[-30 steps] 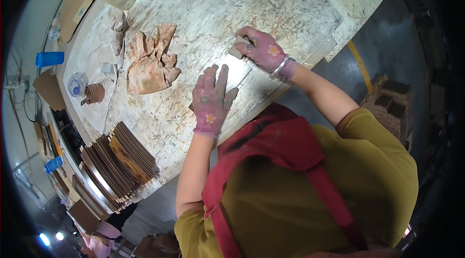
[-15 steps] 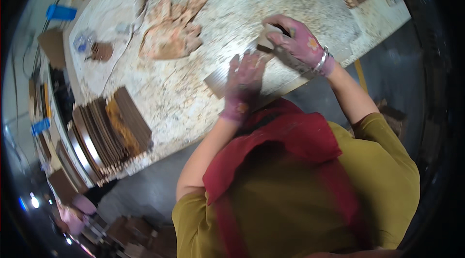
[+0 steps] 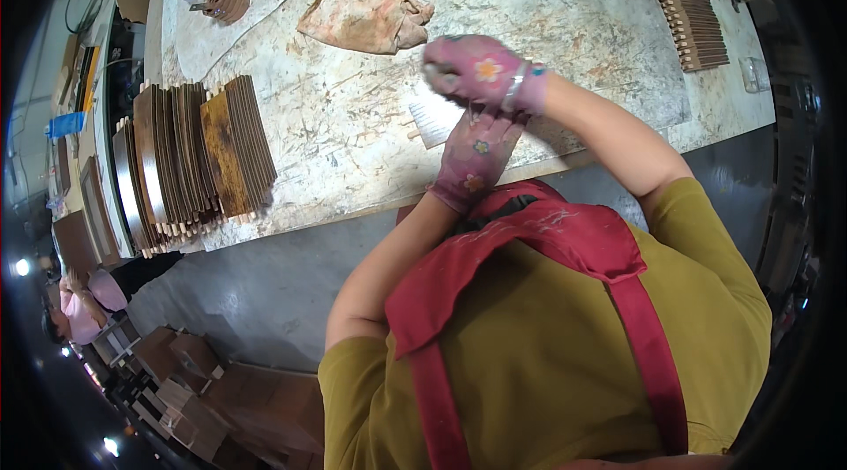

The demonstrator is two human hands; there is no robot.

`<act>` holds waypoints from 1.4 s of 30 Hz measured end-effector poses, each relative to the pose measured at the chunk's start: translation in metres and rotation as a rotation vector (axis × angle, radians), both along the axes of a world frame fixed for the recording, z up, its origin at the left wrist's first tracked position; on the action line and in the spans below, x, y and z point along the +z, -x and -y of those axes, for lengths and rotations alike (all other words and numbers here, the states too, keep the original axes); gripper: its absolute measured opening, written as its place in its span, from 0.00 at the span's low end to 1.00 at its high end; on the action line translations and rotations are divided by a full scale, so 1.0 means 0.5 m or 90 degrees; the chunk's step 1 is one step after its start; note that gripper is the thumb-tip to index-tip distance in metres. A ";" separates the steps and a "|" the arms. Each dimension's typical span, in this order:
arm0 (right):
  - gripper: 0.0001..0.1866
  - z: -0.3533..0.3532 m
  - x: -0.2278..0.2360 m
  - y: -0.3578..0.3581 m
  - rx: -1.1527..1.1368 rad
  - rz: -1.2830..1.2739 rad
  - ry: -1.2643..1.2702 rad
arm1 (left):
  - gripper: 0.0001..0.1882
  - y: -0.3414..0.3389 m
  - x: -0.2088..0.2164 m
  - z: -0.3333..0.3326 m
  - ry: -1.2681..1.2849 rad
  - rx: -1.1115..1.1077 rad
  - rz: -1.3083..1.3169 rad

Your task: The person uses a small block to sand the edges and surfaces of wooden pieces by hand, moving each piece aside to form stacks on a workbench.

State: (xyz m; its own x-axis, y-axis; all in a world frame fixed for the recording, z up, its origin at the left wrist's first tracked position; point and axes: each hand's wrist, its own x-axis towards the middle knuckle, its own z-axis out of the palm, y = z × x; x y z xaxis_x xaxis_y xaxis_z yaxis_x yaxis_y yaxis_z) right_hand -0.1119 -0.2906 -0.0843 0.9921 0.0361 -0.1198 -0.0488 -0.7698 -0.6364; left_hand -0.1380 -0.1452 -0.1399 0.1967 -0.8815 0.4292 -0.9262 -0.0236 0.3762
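My left hand [image 3: 479, 155], in a pink flowered glove, lies flat with fingers stretched out on a small board [image 3: 430, 121]. Glare whitens the board, and a wooden peg sticks out at its left end; my hands cover much of the rest. Just above the left hand, my right hand [image 3: 481, 73], in a matching glove with a bracelet at the wrist, is curled over the board. A pale block shows in its grip in the earlier frame; now the hand mostly hides it. A crumpled, stained pair of cloth gloves [image 3: 362, 11] lies beyond on the worktable [image 3: 335, 143].
Brown pegged boards [image 3: 181, 152] stand stacked at the table's left. More pegged boards [image 3: 693, 11] line the far right, near a clear glass [image 3: 754, 75]. A brown ribbed cup [image 3: 228, 2] sits far left. Another person [image 3: 84, 302] is at lower left, near stacked cartons [image 3: 256, 399].
My right hand has swept left along the board, its wrist now over the left fingertips. The left hand stays flat on the board. The whole view has shifted and turned.
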 end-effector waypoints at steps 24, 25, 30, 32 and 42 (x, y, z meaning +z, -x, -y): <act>0.10 -0.076 0.030 -0.054 0.303 -0.111 -0.155 | 0.19 0.024 -0.012 -0.009 -0.077 0.056 -0.130; 0.05 -0.053 0.000 -0.068 0.402 0.175 0.037 | 0.21 0.023 -0.006 -0.004 -0.060 0.065 -0.078; 0.14 0.033 0.016 -0.049 0.127 0.203 -0.022 | 0.32 0.003 0.018 -0.012 -0.100 0.107 -0.020; 0.18 0.090 0.033 -0.004 -0.002 0.225 -0.076 | 0.34 -0.030 0.045 -0.034 -0.128 0.168 0.001; 0.21 0.250 0.044 0.186 -0.571 0.143 -0.346 | 0.24 -0.224 0.198 -0.005 -0.487 0.081 -0.233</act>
State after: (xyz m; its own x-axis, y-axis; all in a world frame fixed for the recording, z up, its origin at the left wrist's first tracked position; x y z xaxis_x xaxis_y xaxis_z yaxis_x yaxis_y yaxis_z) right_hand -0.2051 -0.4157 -0.0623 0.6798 -0.7238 -0.1186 -0.2949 -0.1218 -0.9477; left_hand -0.0259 -0.1428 -0.0409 0.3243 -0.8640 -0.3851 -0.7224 -0.4890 0.4888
